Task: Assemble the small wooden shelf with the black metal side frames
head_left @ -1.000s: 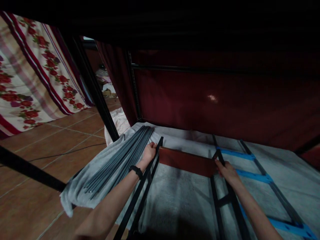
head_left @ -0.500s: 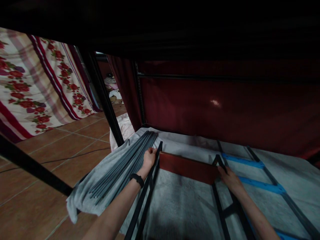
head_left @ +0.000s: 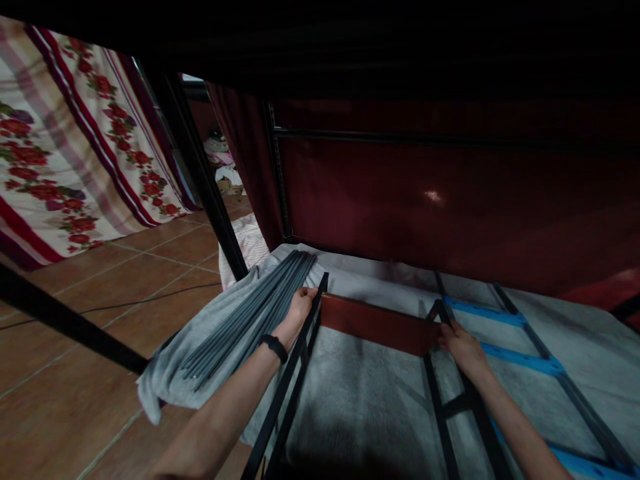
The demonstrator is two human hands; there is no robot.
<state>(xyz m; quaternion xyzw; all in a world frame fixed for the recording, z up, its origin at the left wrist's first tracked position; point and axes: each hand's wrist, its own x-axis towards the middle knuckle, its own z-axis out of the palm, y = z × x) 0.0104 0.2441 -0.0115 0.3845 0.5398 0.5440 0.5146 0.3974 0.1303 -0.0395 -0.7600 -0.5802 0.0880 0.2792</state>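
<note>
A reddish-brown board (head_left: 375, 323) spans the gap between two black metal side frames, the left frame (head_left: 287, 380) and the right frame (head_left: 443, 403). My left hand (head_left: 300, 307), with a dark band on its wrist, is closed in a pinch against the outer side of the left frame, by the board's end; what its fingertips hold is too small to tell. At the opposite end, the fingers of my right hand (head_left: 463, 350) close around the top of the right frame. Grey rods (head_left: 250, 317) lie bundled beside my left arm.
A grey cloth (head_left: 370, 400) covers the surface underneath. To the right lie black rails with blue crosspieces (head_left: 520, 360). Black posts (head_left: 205, 173) stand at the left, with a dark beam overhead. A dark red curtain (head_left: 375, 207) hangs behind; a cable (head_left: 150, 300) crosses the tiled floor.
The view has tilted slightly, so the scene sits a little higher in the picture. Both hands keep their places at the two ends of the board.
</note>
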